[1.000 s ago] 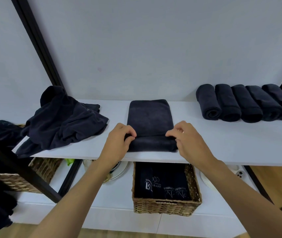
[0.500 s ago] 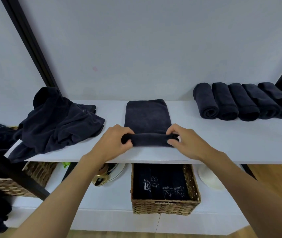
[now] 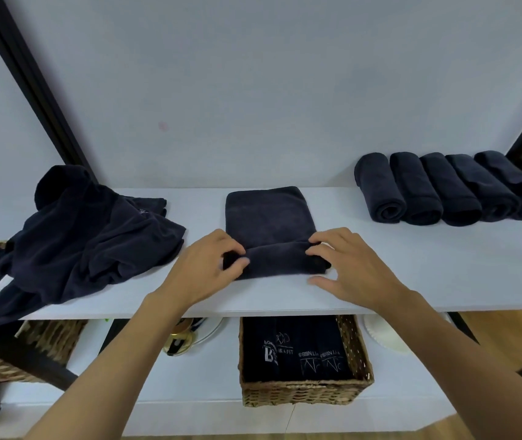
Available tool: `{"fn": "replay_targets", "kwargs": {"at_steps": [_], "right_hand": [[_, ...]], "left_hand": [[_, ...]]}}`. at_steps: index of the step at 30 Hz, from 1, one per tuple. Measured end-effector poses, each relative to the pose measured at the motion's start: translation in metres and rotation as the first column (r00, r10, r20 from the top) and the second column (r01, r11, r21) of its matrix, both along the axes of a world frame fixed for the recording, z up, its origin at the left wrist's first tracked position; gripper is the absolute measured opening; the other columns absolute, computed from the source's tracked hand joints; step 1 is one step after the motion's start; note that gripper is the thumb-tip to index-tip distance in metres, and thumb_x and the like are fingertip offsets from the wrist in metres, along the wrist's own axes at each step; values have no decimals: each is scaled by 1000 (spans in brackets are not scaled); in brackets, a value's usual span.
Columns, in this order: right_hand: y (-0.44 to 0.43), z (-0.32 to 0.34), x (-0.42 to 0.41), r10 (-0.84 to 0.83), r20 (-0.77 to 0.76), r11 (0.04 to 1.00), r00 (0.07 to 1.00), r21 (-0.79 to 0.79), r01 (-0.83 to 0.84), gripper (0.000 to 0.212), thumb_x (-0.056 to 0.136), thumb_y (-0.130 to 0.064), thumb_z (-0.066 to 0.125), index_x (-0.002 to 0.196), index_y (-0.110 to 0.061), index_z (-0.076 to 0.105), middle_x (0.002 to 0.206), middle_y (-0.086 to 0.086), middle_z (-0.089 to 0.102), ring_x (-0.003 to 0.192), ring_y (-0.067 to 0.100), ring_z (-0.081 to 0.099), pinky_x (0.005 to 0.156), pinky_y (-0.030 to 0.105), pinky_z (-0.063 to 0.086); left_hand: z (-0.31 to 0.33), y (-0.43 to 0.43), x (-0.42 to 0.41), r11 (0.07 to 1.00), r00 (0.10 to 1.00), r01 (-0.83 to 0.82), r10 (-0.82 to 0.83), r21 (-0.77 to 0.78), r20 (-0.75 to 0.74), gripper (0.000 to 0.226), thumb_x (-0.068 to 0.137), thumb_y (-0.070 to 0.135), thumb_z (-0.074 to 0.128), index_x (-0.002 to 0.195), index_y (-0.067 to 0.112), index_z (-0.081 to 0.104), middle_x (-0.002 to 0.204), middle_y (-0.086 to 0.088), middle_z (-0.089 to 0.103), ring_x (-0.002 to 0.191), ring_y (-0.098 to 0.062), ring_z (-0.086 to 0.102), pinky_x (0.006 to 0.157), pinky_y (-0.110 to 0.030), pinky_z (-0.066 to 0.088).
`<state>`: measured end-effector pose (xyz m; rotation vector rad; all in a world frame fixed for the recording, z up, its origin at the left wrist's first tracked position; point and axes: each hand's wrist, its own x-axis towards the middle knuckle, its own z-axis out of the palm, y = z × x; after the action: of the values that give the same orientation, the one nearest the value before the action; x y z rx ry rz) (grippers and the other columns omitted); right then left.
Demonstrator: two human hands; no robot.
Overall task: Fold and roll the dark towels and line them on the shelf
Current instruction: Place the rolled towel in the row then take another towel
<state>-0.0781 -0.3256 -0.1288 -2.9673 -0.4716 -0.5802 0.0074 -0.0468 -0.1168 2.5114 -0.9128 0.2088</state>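
The folded towel point(image 3: 269, 214) lies in the middle of the white shelf point(image 3: 427, 274), with its long side pointing toward the wall point(image 3: 253, 90). Its near end is already turned into a small roll. The left hand point(image 3: 204, 268) grips the left end of this roll, fingers over the top and thumb in front. The right hand point(image 3: 348, 265) holds the right end with curled fingers, and its thumb lies flat on the shelf just before the roll.

To do this step well, both hands should probably push forward at the same speed, so that the roll goes straight and does not become a cone. A light pressure downward would make it tight, like the five rolled towels point(image 3: 443, 188) on the right.

The flat part reaches almost to the wall, so the rolling will likely end close to it. To the right, bare shelf lies between the towel and the row, which seems enough room for sliding the finished roll beside them. On the left, the heap point(image 3: 88, 233) of loose dark towels is near the left hand, and part of it hangs over the shelf's front edge.
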Motion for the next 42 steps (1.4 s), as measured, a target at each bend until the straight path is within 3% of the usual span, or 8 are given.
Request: {"fn": "replay_targets", "kwargs": {"at_steps": [5, 12, 16, 21, 25, 31, 38, 42], "right_hand": [[4, 11, 9, -27, -162, 989, 986, 142, 51, 29, 90, -26, 65, 118, -23, 60, 117, -9, 60, 103, 12, 50, 91, 28, 41], [0, 28, 28, -10, -431, 812, 902, 523, 259, 21, 97, -16, 53, 109, -33, 55, 112, -7, 63, 104, 9, 58, 81, 22, 44], [2, 29, 43, -56, -399, 792, 915, 540, 284, 17, 98, -16, 52, 104, -29, 59, 104, -7, 63, 91, 15, 61, 77, 27, 49], [4, 14, 38, -142, -104, 936, 984, 310, 168, 23, 96, -27, 59, 115, -20, 69, 114, -8, 59, 102, 12, 55, 88, 26, 45], [1, 11, 33, -135, -227, 978, 964, 127, 167, 51, 88, -41, 67, 133, -23, 53, 132, -12, 50, 116, 14, 46, 99, 30, 41], [-4, 27, 56, -88, -396, 923, 914, 313, 224, 37, 88, -31, 68, 123, -26, 62, 114, -6, 63, 103, 14, 52, 85, 24, 38], [-22, 30, 81, 55, -513, 731, 857, 605, 316, 13, 92, -36, 60, 104, -32, 53, 88, 3, 70, 76, 18, 62, 72, 30, 47], [-22, 13, 86, -48, -279, 837, 959, 512, 191, 14, 95, -28, 57, 109, -28, 59, 106, -5, 63, 93, 14, 56, 82, 28, 45]], "left_hand": [[-1, 0, 6, 985, 980, 70, -98, 160, 171, 41, 80, 40, 74, 114, 18, 69, 109, 3, 60, 99, -18, 51, 79, -31, 49], [15, -6, 27, 993, 960, -37, 5, -112, -280, 14, 88, 25, 65, 100, 29, 70, 93, 12, 68, 83, -7, 61, 75, -24, 50], [10, -12, 35, 968, 923, -146, 58, -206, -381, 3, 94, 30, 58, 96, 30, 60, 85, 0, 68, 70, -10, 58, 60, -17, 44], [7, -16, 42, 965, 956, -167, 109, -200, -273, 3, 96, 31, 57, 98, 30, 56, 95, 7, 59, 80, -14, 59, 70, -27, 48], [-2, -17, 42, 979, 993, -117, 109, -166, -54, 6, 97, 31, 56, 92, 29, 59, 95, 8, 55, 70, -9, 55, 71, -30, 46], [-6, -8, 46, 985, 994, -11, -7, 173, 106, 57, 81, 55, 69, 126, 21, 58, 124, 8, 52, 107, -15, 50, 84, -32, 49], [21, -17, 73, 999, 947, -40, 28, -30, -319, 25, 90, 35, 65, 110, 20, 68, 103, 3, 64, 94, -19, 59, 84, -29, 46], [22, -25, 90, 995, 895, -103, 99, 14, -435, 18, 96, 37, 55, 100, 25, 67, 102, 2, 67, 90, -17, 61, 73, -21, 44]]}}
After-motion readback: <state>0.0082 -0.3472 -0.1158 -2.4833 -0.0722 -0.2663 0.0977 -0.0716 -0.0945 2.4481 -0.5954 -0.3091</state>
